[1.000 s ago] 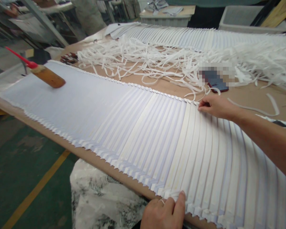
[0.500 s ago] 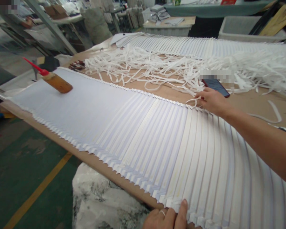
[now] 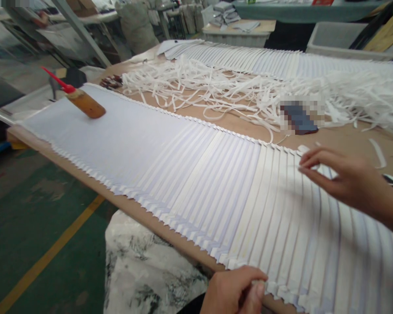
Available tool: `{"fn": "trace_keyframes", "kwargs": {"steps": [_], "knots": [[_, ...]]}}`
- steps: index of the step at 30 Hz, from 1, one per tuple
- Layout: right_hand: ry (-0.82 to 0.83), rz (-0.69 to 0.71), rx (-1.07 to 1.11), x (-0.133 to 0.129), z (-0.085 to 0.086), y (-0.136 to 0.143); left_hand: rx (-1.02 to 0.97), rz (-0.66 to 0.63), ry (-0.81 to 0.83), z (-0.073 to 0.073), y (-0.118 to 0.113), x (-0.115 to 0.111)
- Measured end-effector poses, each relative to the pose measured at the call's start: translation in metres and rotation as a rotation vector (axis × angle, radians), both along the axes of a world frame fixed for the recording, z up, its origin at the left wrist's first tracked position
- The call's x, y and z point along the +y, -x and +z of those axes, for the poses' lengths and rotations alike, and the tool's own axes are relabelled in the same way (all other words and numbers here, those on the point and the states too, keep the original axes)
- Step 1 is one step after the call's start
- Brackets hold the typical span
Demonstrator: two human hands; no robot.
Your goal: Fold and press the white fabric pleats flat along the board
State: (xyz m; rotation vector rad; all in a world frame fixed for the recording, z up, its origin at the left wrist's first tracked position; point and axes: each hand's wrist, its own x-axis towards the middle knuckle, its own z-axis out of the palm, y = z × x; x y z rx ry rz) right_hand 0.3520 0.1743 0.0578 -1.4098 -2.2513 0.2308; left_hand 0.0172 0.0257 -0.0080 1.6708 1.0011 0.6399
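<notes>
Left hand [image 3: 237,290] pinches near edge of overlapped paper row [image 3: 216,192]; right hand [image 3: 340,179] hovers above.

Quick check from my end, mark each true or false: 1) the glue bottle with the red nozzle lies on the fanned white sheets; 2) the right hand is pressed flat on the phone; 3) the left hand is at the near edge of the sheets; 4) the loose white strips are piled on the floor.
1) True: the glue bottle lies on its side on the fanned sheets, at their far left end.
2) False: the right hand is over the sheets, fingers pinched; the phone lies apart, beyond it.
3) True: the left hand grips the sheets' near edge.
4) False: the loose strips lie on the table, beyond the sheets.
</notes>
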Motion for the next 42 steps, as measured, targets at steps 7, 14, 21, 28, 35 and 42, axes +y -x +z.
{"fn": "trace_keyframes", "kwargs": {"steps": [7,14,21,28,35,42], "knots": [[-0.137,0.441,-0.167,-0.132,-0.013,0.070,-0.385,-0.002,1.084,0.024,-0.040,0.024],[0.388,0.137,0.151,-0.153,-0.011,0.087,-0.194,-0.059,0.854,0.025,-0.025,0.002],[0.817,0.131,0.208,-0.129,-0.016,0.102,-0.173,0.081,0.809,0.023,-0.007,-0.011],[0.642,0.201,-0.074,-0.107,-0.036,0.118,-0.036,0.073,0.739,0.015,0.014,-0.020],[0.529,0.163,-0.228,-0.092,-0.040,0.124,0.146,0.079,0.201,0.017,0.025,-0.018],[0.534,0.159,-0.222,-0.089,-0.044,0.126,0.372,-0.044,-0.398,0.008,0.028,-0.020]]}}
